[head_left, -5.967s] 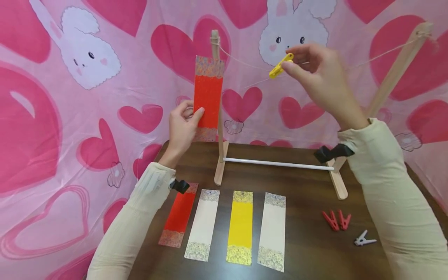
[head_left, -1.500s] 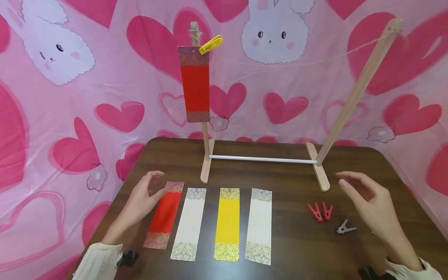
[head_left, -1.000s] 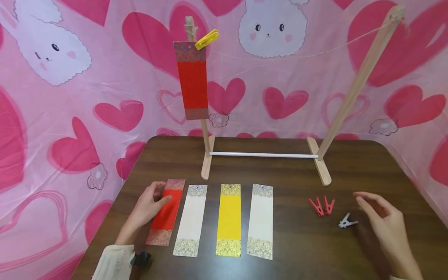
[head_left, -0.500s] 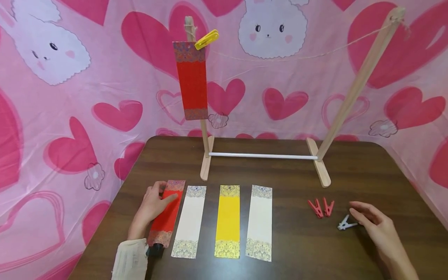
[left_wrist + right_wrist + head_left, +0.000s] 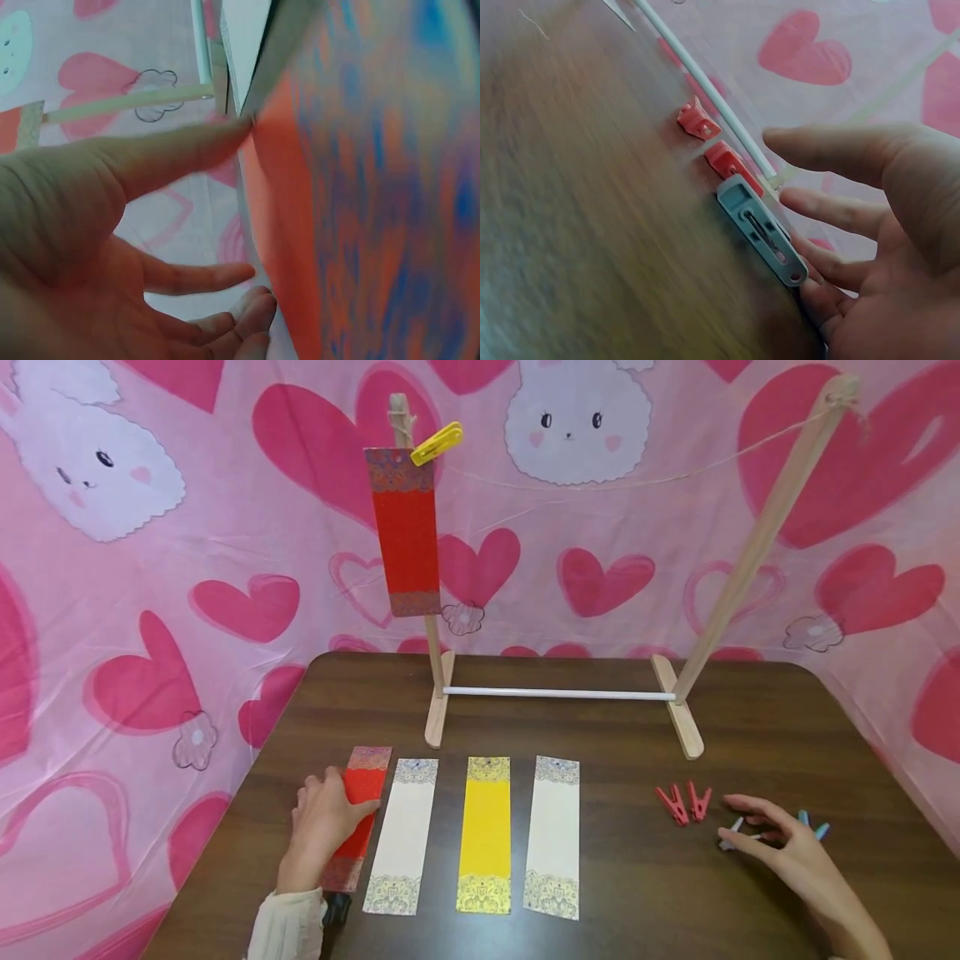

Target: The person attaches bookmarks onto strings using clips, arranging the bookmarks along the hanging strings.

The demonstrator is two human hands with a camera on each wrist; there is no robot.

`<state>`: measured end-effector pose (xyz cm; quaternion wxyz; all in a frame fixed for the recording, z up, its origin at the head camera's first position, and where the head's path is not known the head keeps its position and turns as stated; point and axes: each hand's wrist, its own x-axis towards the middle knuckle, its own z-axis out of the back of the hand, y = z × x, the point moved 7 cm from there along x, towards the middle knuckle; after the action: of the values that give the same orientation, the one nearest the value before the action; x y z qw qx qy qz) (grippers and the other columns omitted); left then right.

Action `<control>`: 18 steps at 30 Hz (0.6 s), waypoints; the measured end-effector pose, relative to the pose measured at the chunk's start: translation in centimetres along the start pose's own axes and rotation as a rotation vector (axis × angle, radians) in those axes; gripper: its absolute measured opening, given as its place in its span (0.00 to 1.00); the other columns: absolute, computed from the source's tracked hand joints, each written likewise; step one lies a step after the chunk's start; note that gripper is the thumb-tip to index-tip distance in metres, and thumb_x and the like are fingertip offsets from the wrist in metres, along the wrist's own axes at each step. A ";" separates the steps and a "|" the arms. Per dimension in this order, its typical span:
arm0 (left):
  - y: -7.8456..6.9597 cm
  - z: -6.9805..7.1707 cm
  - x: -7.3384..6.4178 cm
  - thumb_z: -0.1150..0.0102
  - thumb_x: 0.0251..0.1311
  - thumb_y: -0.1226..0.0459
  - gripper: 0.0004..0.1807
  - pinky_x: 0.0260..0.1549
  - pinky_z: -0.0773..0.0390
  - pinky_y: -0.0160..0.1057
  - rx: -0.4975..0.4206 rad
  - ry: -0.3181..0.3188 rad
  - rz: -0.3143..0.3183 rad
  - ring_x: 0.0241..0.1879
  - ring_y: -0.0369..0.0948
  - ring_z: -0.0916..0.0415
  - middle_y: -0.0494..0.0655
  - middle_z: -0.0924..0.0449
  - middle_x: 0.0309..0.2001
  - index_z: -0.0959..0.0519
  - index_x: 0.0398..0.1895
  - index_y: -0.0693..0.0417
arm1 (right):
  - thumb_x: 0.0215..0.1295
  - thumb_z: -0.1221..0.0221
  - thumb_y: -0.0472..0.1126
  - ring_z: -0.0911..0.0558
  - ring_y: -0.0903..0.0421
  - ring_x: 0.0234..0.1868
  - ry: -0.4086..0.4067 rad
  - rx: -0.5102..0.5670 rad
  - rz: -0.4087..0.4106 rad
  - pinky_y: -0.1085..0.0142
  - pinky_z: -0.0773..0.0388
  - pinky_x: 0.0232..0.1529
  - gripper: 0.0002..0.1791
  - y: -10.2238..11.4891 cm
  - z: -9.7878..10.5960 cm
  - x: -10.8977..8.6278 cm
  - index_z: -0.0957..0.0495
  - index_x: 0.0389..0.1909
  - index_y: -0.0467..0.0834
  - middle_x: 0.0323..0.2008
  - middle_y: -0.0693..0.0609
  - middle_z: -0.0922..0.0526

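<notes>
My left hand (image 5: 318, 827) reaches over a red paper strip with patterned ends (image 5: 365, 783) on the table. In the left wrist view its thumb and fingertips are spread at the edge of the strip (image 5: 277, 202). My right hand (image 5: 798, 856) is low beside a pale grey clothespin (image 5: 729, 835), thumb and fingers apart on either side of it. The right wrist view shows this clothespin (image 5: 761, 232) close to the fingertips, nothing pinched. A second red strip (image 5: 407, 539) hangs by the left post, under a yellow clothespin (image 5: 437, 443).
Two white strips (image 5: 401, 835) and a yellow strip (image 5: 484, 835) lie in a row. Two red clothespins (image 5: 684, 803) lie left of the right hand; a blue one (image 5: 804, 818) shows behind it. A wooden stand (image 5: 750, 560) with a sagging string (image 5: 637, 485) rises at the back.
The red strip was hung by the yellow clothespin and both hands came down to the table. Lately the left moved onto the other red strip, the right to the grey clothespin.
</notes>
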<state>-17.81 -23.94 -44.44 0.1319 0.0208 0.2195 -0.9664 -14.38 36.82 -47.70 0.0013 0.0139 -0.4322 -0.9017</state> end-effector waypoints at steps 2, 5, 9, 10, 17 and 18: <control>0.0 0.0 0.1 0.23 0.46 0.54 0.45 0.44 0.24 0.64 0.012 -0.009 0.009 0.45 0.64 0.28 0.70 0.29 0.45 0.36 0.59 0.74 | 0.66 0.34 0.45 0.30 0.70 0.47 0.006 -0.014 0.018 0.75 0.31 0.40 0.30 0.1 0.1 -0.1 0.29 0.66 0.43 0.54 0.71 0.26; 0.1 0.0 0.0 0.23 0.46 0.54 0.43 0.43 0.23 0.63 0.004 -0.013 0.014 0.43 0.62 0.26 0.68 0.27 0.43 0.34 0.56 0.74 | 0.62 0.31 0.44 0.29 0.71 0.47 -0.007 -0.035 0.067 0.76 0.31 0.40 0.31 0.4 0.2 -0.2 0.28 0.65 0.43 0.53 0.68 0.26; 0.3 -0.3 0.0 0.24 0.47 0.55 0.41 0.41 0.18 0.58 -0.050 0.019 0.029 0.40 0.58 0.24 0.65 0.26 0.42 0.35 0.54 0.72 | 0.61 0.31 0.42 0.28 0.72 0.46 -0.027 -0.043 0.109 0.77 0.31 0.40 0.29 0.6 0.4 -0.2 0.26 0.62 0.41 0.51 0.66 0.24; 0.3 -0.3 0.0 0.24 0.47 0.55 0.40 0.40 0.17 0.57 -0.061 0.026 0.033 0.40 0.58 0.24 0.65 0.26 0.42 0.35 0.53 0.72 | 0.61 0.31 0.41 0.28 0.72 0.46 -0.029 -0.044 0.112 0.77 0.31 0.40 0.28 0.6 0.4 -0.2 0.25 0.62 0.41 0.51 0.65 0.24; 0.2 -0.3 -0.2 0.24 0.47 0.57 0.39 0.38 0.17 0.57 -0.039 0.017 0.012 0.46 0.62 0.33 0.68 0.32 0.45 0.33 0.52 0.75 | 0.57 0.28 0.39 0.26 0.71 0.45 -0.017 -0.083 0.181 0.79 0.33 0.42 0.29 0.7 0.4 -0.3 0.24 0.60 0.43 0.47 0.59 0.21; 0.1 -0.4 -0.2 0.24 0.47 0.58 0.39 0.39 0.18 0.58 -0.030 0.014 0.000 0.47 0.62 0.33 0.69 0.32 0.45 0.32 0.53 0.75 | 0.56 0.28 0.38 0.27 0.71 0.45 -0.018 -0.090 0.203 0.80 0.34 0.43 0.29 0.7 0.5 -0.3 0.24 0.60 0.43 0.47 0.59 0.21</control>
<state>-17.57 -23.83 -44.84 0.1308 0.0258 0.2349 -0.9628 -14.15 36.72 -46.83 0.0894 -0.0381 -0.3904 -0.9155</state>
